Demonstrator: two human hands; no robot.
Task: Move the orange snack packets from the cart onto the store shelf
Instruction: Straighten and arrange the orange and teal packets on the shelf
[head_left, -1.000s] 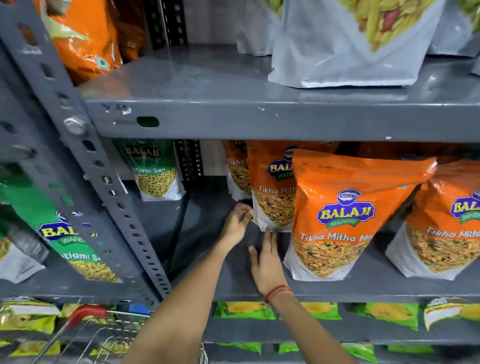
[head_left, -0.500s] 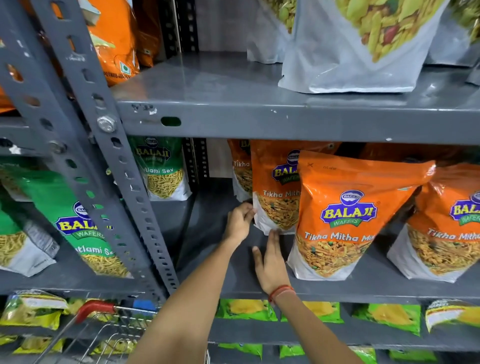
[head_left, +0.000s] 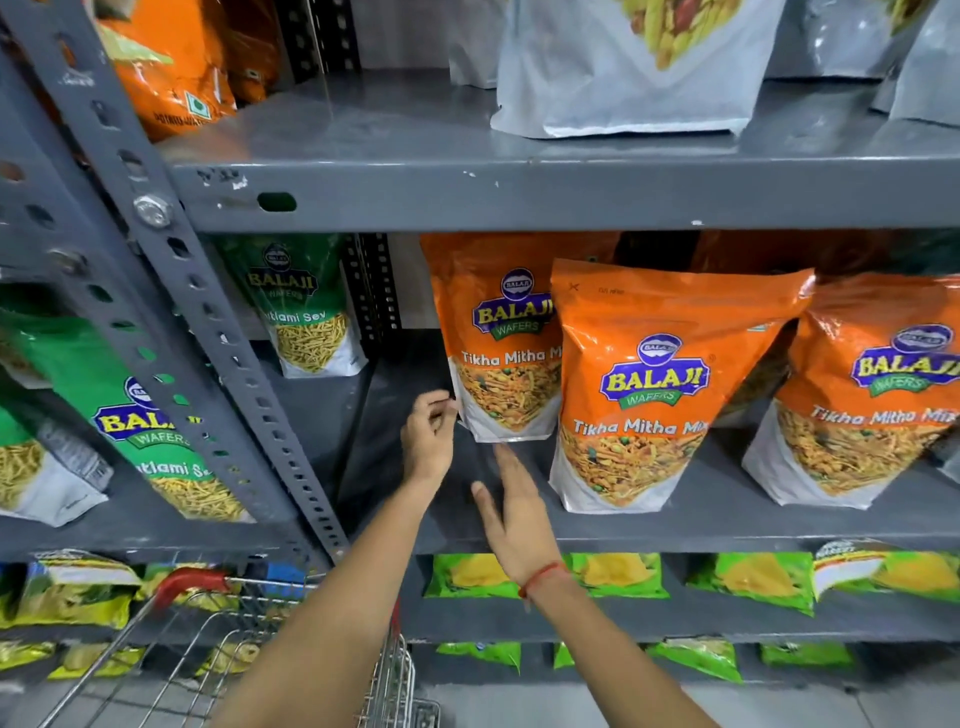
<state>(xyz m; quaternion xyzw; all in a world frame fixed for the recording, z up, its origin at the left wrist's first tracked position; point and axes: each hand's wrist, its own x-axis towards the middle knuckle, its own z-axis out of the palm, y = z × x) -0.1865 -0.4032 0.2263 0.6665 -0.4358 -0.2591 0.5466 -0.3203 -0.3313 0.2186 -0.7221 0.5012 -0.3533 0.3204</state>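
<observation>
My left hand (head_left: 428, 441) sits on the middle shelf (head_left: 675, 525) with its fingers curled together at the lower left corner of the rear orange packet (head_left: 506, 343); whether they pinch the packet's edge or only touch it, I cannot tell. My right hand (head_left: 517, 519) hangs over the shelf's front edge, fingers straight and slightly apart, holding nothing. On this shelf I count three orange Tikha Mitha Mix packets standing clearly upright: the rear one near the left end, a front packet (head_left: 660, 384) overlapping its right side, and a third packet (head_left: 878, 395) toward the right end; darker orange shapes behind them may be more, but they are too shadowed to count. The shelf's left front corner is bare, so I judge there is room for more stock. The cart (head_left: 234, 629) stands below at my left, and I can see no orange packet through the part of its wire basket that shows, though most of it is hidden by my arm. I judge the stocking is well along, with this step a tidying of the row.
</observation>
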